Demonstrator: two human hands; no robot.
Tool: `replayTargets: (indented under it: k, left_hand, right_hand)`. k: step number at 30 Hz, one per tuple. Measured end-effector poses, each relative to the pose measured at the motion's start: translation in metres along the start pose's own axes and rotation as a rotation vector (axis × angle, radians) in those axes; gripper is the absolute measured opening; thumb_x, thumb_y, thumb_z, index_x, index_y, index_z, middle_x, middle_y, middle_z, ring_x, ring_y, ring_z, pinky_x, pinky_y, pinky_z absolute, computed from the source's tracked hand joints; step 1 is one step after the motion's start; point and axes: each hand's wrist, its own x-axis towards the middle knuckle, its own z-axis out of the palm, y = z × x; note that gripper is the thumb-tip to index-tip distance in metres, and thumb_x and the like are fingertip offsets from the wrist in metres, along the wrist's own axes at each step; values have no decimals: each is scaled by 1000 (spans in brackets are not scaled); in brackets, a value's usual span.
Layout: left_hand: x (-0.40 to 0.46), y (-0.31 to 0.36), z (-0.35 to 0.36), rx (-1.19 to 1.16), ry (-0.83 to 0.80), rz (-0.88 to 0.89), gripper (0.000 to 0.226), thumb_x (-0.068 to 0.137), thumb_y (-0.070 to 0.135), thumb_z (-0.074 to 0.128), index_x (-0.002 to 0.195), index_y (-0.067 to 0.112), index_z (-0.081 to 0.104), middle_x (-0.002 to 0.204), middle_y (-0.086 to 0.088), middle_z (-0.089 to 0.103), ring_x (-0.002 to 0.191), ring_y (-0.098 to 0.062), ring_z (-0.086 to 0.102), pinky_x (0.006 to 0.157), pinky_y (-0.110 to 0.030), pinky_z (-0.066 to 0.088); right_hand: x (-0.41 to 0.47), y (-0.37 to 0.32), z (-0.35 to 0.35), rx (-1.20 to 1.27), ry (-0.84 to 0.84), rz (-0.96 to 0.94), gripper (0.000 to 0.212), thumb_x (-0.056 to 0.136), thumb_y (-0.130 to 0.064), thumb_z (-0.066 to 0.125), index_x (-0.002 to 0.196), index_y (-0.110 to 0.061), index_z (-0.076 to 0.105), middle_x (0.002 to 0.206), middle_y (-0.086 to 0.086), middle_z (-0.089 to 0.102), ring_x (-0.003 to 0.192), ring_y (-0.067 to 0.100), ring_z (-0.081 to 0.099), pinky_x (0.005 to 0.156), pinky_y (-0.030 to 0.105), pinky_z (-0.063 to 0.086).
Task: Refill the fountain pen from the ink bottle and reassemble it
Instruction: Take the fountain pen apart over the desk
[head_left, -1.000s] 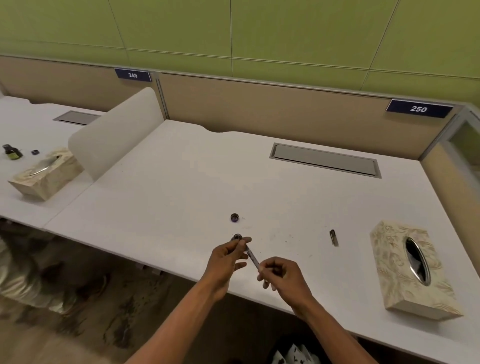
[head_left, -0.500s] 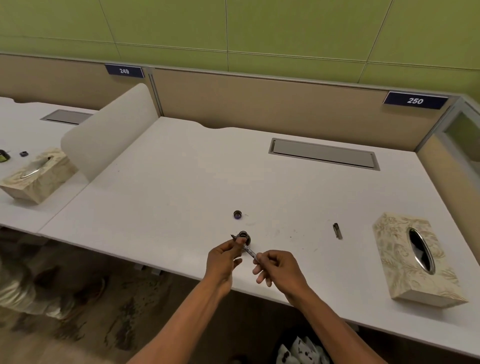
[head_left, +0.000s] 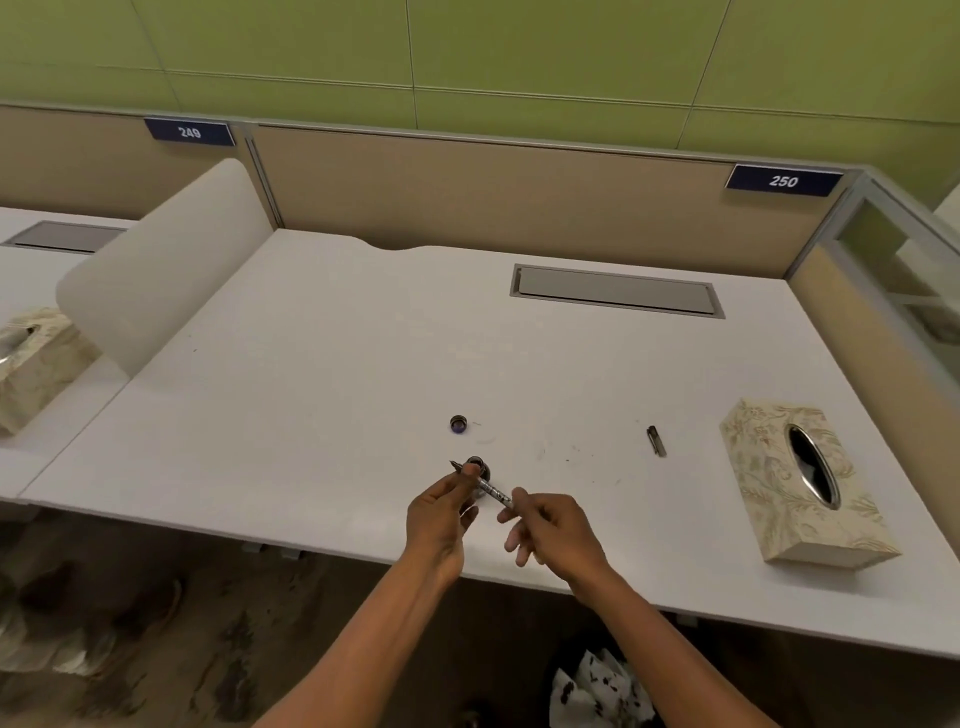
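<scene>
Above the desk's front edge I hold a thin fountain pen section (head_left: 488, 486) between both hands, its nib pointing left past my fingers. My left hand (head_left: 441, 512) pinches its front end near the nib. My right hand (head_left: 550, 527) pinches the rear end with thumb and forefinger. The open ink bottle (head_left: 477, 464) stands on the desk right behind the nib, partly hidden by my left fingers. Its round cap (head_left: 458, 423) lies a little farther back. A small dark pen part (head_left: 656, 441) lies to the right.
A marbled tissue box (head_left: 800, 480) stands at the desk's right. A grey cable hatch (head_left: 615, 290) is set into the white desk (head_left: 322, 374) at the back. A rounded white divider (head_left: 156, 260) borders the left side, with another tissue box (head_left: 31, 358) beyond it.
Both hands with the pen have drifted slightly away from me toward the ink bottle, and my view has shifted. The grip on the pen is unchanged.
</scene>
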Motion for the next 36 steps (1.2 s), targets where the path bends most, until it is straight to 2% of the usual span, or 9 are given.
replayTargets:
  k: [5, 8, 12, 17, 19, 26, 29, 32, 36]
  left_hand:
    - [1, -3, -3, 24, 27, -33, 15, 81, 21, 78, 90, 10, 75, 88, -5, 72, 88, -18, 62, 94, -41, 48]
    - [2, -5, -3, 33, 30, -44, 16, 80, 23, 78, 90, 11, 75, 93, -6, 72, 93, -20, 63, 92, -39, 50]
    - [3, -8, -4, 22, 34, -52, 26, 76, 25, 81, 95, 9, 75, 99, -9, 73, 97, -22, 63, 83, -36, 49]
    - [4, -8, 0, 19, 46, -63, 34, 71, 27, 84, 98, 7, 77, 94, -7, 73, 91, -20, 62, 84, -36, 51]
    - [4, -8, 2, 13, 46, -68, 40, 66, 32, 85, 97, 8, 77, 94, -7, 73, 88, -19, 61, 84, -36, 51]
    - [6, -13, 6, 27, 52, -61, 43, 65, 35, 86, 96, 7, 77, 85, -6, 67, 81, -18, 58, 77, -33, 51]
    - [6, -16, 8, 38, 65, -64, 41, 68, 35, 86, 96, 7, 78, 87, -6, 69, 83, -19, 59, 77, -33, 51]
    - [5, -19, 10, 36, 68, -70, 41, 69, 34, 86, 97, 6, 77, 83, -3, 68, 81, -18, 58, 77, -33, 52]
    - [4, -21, 12, 33, 65, -71, 38, 70, 34, 86, 95, 7, 77, 84, -5, 68, 81, -18, 59, 80, -34, 52]
  right_hand:
    - [2, 5, -3, 34, 106, -76, 6, 87, -28, 76, 86, -23, 72, 74, 1, 73, 62, 14, 70, 57, 20, 48]
    - [4, 5, -4, 40, 116, -68, 14, 84, -35, 79, 90, -25, 71, 76, 2, 72, 63, 15, 69, 57, 22, 49]
    - [5, 4, -7, 20, 15, -7, 38, 98, -52, 54, 89, -23, 75, 69, 1, 70, 57, 13, 61, 57, 25, 45]
    - [8, 4, -13, -21, 68, -76, 9, 89, -29, 74, 90, -22, 69, 77, 3, 72, 63, 17, 71, 60, 26, 50]
    - [8, 5, -15, 7, 88, -97, 15, 85, -21, 78, 93, -19, 65, 81, 4, 70, 64, 18, 72, 57, 21, 50]
    - [8, 3, -21, -35, 31, -79, 21, 97, -38, 62, 89, -25, 76, 71, 4, 72, 58, 12, 62, 60, 27, 48]
    - [7, 5, -27, -49, 70, -126, 4, 88, -30, 74, 86, -27, 73, 78, 0, 72, 65, 12, 67, 61, 25, 51]
    - [9, 9, -31, -66, 95, -143, 14, 80, -27, 80, 88, -30, 68, 84, -5, 71, 77, 18, 68, 65, 32, 54]
    - [7, 4, -31, -35, 27, -89, 19, 91, -49, 67, 103, -34, 71, 85, -1, 74, 68, 18, 69, 63, 27, 49]
